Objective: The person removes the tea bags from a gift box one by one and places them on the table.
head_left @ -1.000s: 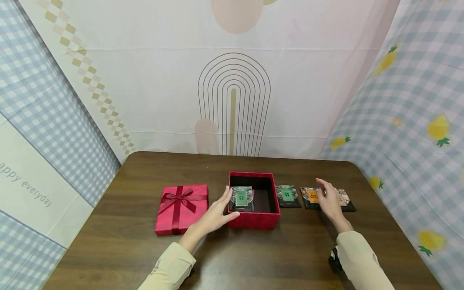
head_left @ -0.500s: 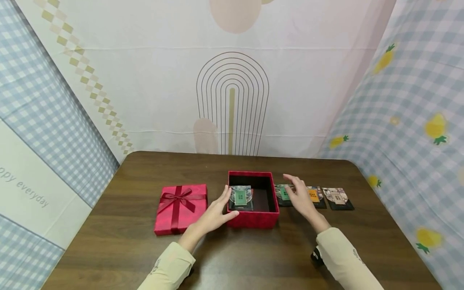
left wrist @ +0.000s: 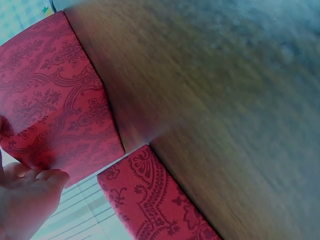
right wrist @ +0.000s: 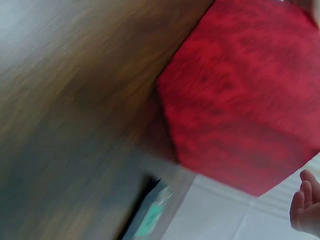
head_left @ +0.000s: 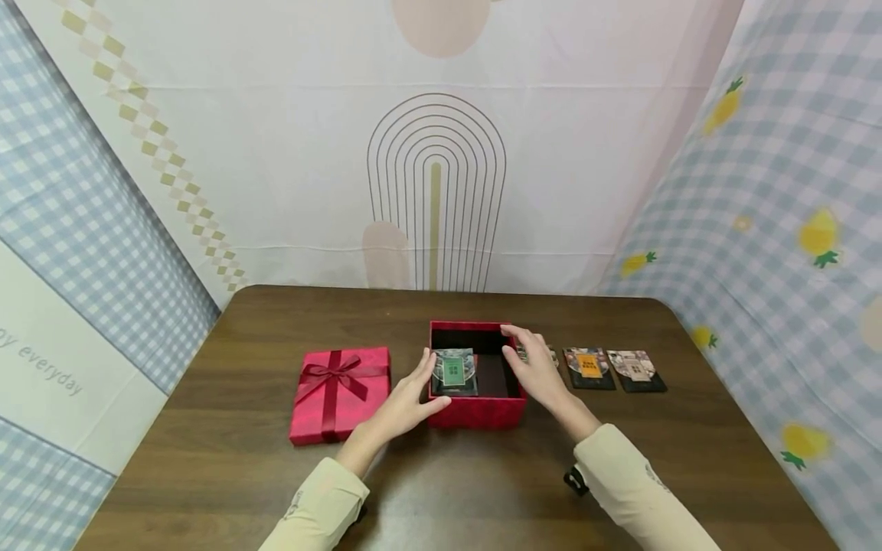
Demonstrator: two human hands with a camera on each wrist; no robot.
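Note:
An uncovered red patterned box (head_left: 475,413) with a dark inside stands mid-table. A flat square packet with a green label (head_left: 453,373) rests inside, at its left. My left hand (head_left: 405,405) is at the box's left side, fingers extended along it and thumb at the front corner; in the left wrist view its fingertips touch the red wall (left wrist: 55,100). My right hand (head_left: 540,375) hovers at the right rim, fingers loosely spread with nothing between them. Beneath it, another green-labelled packet (right wrist: 150,217) lies beside the box, largely hidden by the hand in the head view.
Left of the box lies its red lid (head_left: 341,394) with a ribbon bow. Farther right on the wooden table (head_left: 441,490) lie an orange-labelled packet (head_left: 589,369) and a beige-labelled packet (head_left: 636,371). Patterned cloths hang behind and at both sides.
My right hand has moved left from the orange- and beige-labelled packets, over the green-labelled one, to the box's right rim. My left hand stays at the box; the view has shifted slightly.

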